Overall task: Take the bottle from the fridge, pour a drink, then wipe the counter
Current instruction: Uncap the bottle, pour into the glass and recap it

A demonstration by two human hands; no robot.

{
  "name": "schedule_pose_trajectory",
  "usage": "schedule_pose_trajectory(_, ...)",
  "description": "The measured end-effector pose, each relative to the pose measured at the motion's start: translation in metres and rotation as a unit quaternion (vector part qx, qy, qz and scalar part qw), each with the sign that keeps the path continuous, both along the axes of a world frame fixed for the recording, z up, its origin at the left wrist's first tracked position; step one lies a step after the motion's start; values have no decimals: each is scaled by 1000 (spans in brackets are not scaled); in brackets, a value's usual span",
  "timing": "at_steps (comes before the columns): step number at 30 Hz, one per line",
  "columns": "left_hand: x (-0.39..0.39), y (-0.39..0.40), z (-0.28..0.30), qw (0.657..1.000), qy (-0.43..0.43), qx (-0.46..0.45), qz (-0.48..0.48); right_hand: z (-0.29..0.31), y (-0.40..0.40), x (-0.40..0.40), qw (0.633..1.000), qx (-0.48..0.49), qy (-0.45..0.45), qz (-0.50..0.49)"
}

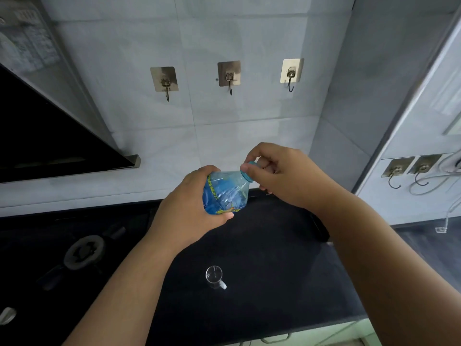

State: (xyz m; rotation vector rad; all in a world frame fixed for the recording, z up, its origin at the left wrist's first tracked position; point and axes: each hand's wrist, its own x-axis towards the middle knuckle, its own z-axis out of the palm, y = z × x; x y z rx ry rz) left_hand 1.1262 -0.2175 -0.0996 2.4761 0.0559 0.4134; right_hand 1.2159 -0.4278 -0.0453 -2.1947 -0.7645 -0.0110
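We list the black stone counter (274,283), its edges cut off at 6 and 9 o'clock. At 9 o'clock lies a dark gas burner (83,250), its detail hard to make out. Our left hand (189,208) grasps the body of a clear blue plastic bottle (225,191), held near centre above the counter and tilted toward 1 o'clock; the label print is unreadable. Our right hand (282,176) pinches the bottle's blue cap (249,171), fingers hiding most of it. At 6 o'clock stands a small clear glass cup (214,275) with a white handle; we cannot tell its contents.
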Motion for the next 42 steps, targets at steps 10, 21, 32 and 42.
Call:
schedule_pose_trajectory(10,4,-1,-8,1000,-4,-18,8,-9,5,-1,999,-23,-47,10)
schedule_pose_trajectory(21,12,-4,-14,1000,8,-22,-3,-14,5,8,999,36,-3,3)
schedule_pose_trajectory(32,44,-2,-52,997,16,7,73,-62,-1,27,974,186,122,-28)
schedule_pose_trajectory(42,81,-25,-158,991,121,-25,56,-240,-27,55,956,51,208,-200)
